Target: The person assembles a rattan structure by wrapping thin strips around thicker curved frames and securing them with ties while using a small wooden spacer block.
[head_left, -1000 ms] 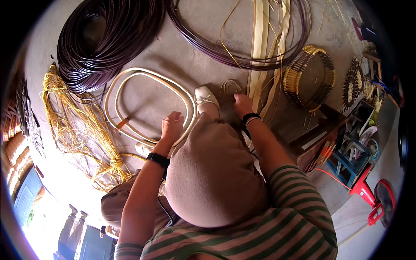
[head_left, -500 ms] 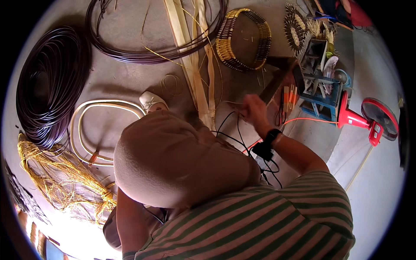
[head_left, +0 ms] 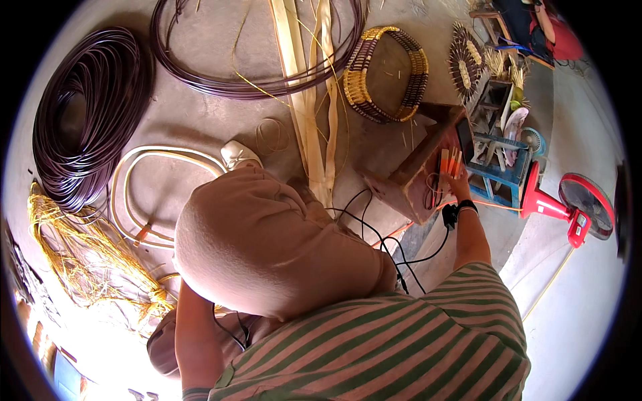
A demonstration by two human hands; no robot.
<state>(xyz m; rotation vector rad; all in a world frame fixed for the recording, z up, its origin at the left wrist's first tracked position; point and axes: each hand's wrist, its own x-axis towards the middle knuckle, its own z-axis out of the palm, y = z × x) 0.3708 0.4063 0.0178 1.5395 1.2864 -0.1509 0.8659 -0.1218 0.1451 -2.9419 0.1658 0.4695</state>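
Observation:
At the right, my right hand [head_left: 457, 187] reaches over a reddish-brown wooden box [head_left: 399, 192], its fingers apart at the lower ends of several orange-handled tools [head_left: 451, 162]. I cannot see it lifting any of them. Scissors [head_left: 431, 192] lie beside these fingers. On my right wrist is a black band with a small black device [head_left: 449, 215], from which a black cable runs back towards me. My left forearm [head_left: 195, 334] shows at the lower left, but the hand itself is hidden beyond my leg.
Dark coiled cane-like strands [head_left: 137, 107], a golden fibre bundle [head_left: 100, 260] and a pale hoop [head_left: 120, 190] lie left. Ahead are pale flat strips [head_left: 304, 127] and a woven brown-and-gold ring [head_left: 361, 73]. A blue stand [head_left: 508, 170] and red fan [head_left: 545, 200] stand right; another person [head_left: 565, 40] is beyond.
My right hand has moved right and nearer, from above the floor to the orange-handled tools. The wooden box is now more fully in sight, and the view has shifted slightly.

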